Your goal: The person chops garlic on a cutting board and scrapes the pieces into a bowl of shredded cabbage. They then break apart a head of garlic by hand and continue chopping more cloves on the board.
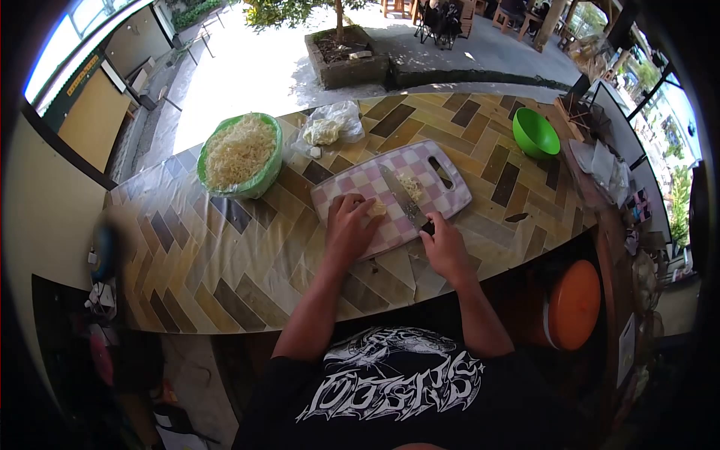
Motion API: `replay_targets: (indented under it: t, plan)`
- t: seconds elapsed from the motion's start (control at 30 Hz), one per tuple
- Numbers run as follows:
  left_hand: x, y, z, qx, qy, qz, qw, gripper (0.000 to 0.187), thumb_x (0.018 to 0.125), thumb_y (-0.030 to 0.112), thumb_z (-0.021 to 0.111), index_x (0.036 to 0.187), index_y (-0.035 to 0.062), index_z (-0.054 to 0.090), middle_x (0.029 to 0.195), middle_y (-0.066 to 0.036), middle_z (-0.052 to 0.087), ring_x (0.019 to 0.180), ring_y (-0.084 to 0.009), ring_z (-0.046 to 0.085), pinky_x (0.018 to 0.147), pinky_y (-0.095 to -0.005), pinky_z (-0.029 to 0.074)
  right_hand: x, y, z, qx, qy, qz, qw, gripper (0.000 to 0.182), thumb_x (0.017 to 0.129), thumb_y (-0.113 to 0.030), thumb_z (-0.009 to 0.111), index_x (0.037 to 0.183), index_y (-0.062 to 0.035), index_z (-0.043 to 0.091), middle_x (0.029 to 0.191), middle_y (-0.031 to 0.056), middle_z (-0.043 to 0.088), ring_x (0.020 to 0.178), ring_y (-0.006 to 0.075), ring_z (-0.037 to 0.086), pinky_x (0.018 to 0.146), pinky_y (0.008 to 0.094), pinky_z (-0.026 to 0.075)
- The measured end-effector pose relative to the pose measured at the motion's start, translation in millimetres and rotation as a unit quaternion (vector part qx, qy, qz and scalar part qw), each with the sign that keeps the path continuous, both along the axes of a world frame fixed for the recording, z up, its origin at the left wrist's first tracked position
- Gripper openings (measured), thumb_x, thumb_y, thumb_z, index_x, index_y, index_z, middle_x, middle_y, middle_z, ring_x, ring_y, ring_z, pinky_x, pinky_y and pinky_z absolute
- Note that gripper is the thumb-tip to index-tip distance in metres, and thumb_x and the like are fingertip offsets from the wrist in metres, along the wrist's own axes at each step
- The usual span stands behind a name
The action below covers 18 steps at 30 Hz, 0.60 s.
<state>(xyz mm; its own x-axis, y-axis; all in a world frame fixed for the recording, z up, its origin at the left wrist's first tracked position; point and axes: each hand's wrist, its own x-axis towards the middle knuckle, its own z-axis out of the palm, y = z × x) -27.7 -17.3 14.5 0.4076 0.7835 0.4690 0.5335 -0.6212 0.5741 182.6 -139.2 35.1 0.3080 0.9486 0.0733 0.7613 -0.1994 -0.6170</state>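
Observation:
A pink-and-white checked cutting board (447,196) lies in front of me on the table. My right hand (444,244) is closed round the black handle of a kitchen knife (399,193), whose blade rests over the board, pointing away from me. At the board's left part, my left hand (351,225) has its fingers bent over a pale yellowish piece of food (378,208), left of the blade. Its exact kind is hard to make out. A small heap of finely chopped pale bits (410,187) sits just right of the blade.
Back left stands a green-lined basin (262,180) heaped with pale shreds (240,152). A plastic bag with whitish contents (324,131) lies beside it. A green bowl (535,133) is at the far right of the patterned table (247,289). An orange container (574,305) stands below, right.

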Motion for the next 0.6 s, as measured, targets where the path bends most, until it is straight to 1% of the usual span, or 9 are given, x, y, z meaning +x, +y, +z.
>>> replay_targets:
  t: [0.07, 0.17, 0.27, 0.33, 0.37, 0.43, 0.47, 0.57, 0.6]
  plan:
    - [0, 2, -2, -0.002, -0.002, -0.007, 1.000, 0.031, 0.089, 0.016, 0.080, 0.118, 0.0061, 0.080, 0.121, -0.012, 0.071, 0.119, -0.0345, 0.063, 0.104, -0.0443, 0.051, -11, 1, 15, -0.044, 0.049, 0.000, 0.998, 0.039, 0.099, -0.014, 0.069, 0.134, 0.0001, 0.058, 0.112, 0.0300, 0.072, 0.106, 0.0517, 0.068, 0.090, 0.0586, 0.054]
    - [0, 7, -9, -0.001, -0.013, -0.014, 1.000, 0.030, 0.091, 0.018, 0.080, 0.118, 0.0054, 0.079, 0.116, -0.013, 0.074, 0.116, -0.0346, 0.065, 0.102, -0.0439, 0.052, -20, 0, 18, -0.042, 0.070, 0.035, 0.996, 0.044, 0.099, -0.012, 0.068, 0.139, 0.0012, 0.055, 0.107, 0.0317, 0.072, 0.101, 0.0539, 0.068, 0.087, 0.0602, 0.054]
    - [3, 5, -9, 0.000, -0.043, 0.000, 0.999, 0.026, 0.093, 0.017, 0.078, 0.117, 0.0050, 0.078, 0.109, -0.014, 0.076, 0.110, -0.0354, 0.068, 0.098, -0.0445, 0.053, -29, -3, 24, -0.029, 0.073, 0.054, 0.995, 0.050, 0.098, -0.011, 0.067, 0.145, 0.0031, 0.054, 0.109, 0.0317, 0.072, 0.104, 0.0524, 0.068, 0.089, 0.0586, 0.054]
    - [3, 5, -7, -0.018, -0.076, 0.020, 0.997, 0.023, 0.095, 0.015, 0.076, 0.116, 0.0047, 0.078, 0.106, -0.016, 0.076, 0.107, -0.0360, 0.069, 0.096, -0.0450, 0.054, -30, -3, 15, 0.013, 0.066, 0.067, 0.995, 0.052, 0.098, -0.010, 0.066, 0.146, 0.0050, 0.054, 0.112, 0.0319, 0.072, 0.106, 0.0515, 0.068, 0.091, 0.0571, 0.054]
    - [1, 5, -6, -0.025, -0.079, 0.021, 0.996, 0.022, 0.096, 0.014, 0.075, 0.116, 0.0044, 0.078, 0.105, -0.016, 0.076, 0.103, -0.0352, 0.070, 0.093, -0.0442, 0.055, -31, -5, 11, 0.034, 0.063, 0.075, 0.995, 0.053, 0.098, -0.010, 0.066, 0.147, 0.0059, 0.053, 0.113, 0.0320, 0.072, 0.106, 0.0511, 0.068, 0.092, 0.0564, 0.054]
    - [-2, 5, -4, -0.040, -0.086, 0.023, 0.995, 0.020, 0.098, 0.012, 0.072, 0.115, 0.0039, 0.078, 0.103, -0.017, 0.076, 0.097, -0.0334, 0.072, 0.086, -0.0425, 0.056, -32, -6, 10, 0.034, 0.067, 0.083, 0.994, 0.052, 0.098, -0.007, 0.066, 0.147, 0.0067, 0.055, 0.120, 0.0342, 0.070, 0.111, 0.0503, 0.068, 0.095, 0.0515, 0.054]
    - [-2, 6, -4, -0.051, -0.108, 0.023, 0.993, 0.020, 0.098, 0.012, 0.072, 0.115, 0.0038, 0.078, 0.102, -0.018, 0.076, 0.093, -0.0309, 0.072, 0.083, -0.0408, 0.056, -32, -7, 10, 0.033, 0.068, 0.087, 0.993, 0.052, 0.098, -0.005, 0.065, 0.148, 0.0071, 0.056, 0.124, 0.0353, 0.069, 0.113, 0.0498, 0.068, 0.097, 0.0491, 0.054]
    - [-2, 4, -5, -0.085, -0.160, 0.022, 0.983, 0.018, 0.098, 0.009, 0.073, 0.114, 0.0031, 0.080, 0.101, -0.017, 0.076, 0.083, -0.0239, 0.072, 0.074, -0.0359, 0.057, -31, -9, 2, 0.021, 0.070, 0.091, 0.993, 0.052, 0.097, -0.006, 0.066, 0.147, 0.0069, 0.056, 0.128, 0.0358, 0.067, 0.117, 0.0489, 0.067, 0.099, 0.0491, 0.053]
    - [-3, 4, -3, -0.096, -0.169, 0.020, 0.981, 0.018, 0.098, 0.008, 0.073, 0.113, 0.0027, 0.080, 0.100, -0.017, 0.076, 0.080, -0.0219, 0.072, 0.072, -0.0345, 0.056, -30, -10, -3, 0.045, 0.065, 0.096, 0.992, 0.052, 0.098, -0.007, 0.066, 0.147, 0.0078, 0.056, 0.124, 0.0350, 0.068, 0.114, 0.0493, 0.068, 0.098, 0.0502, 0.054]
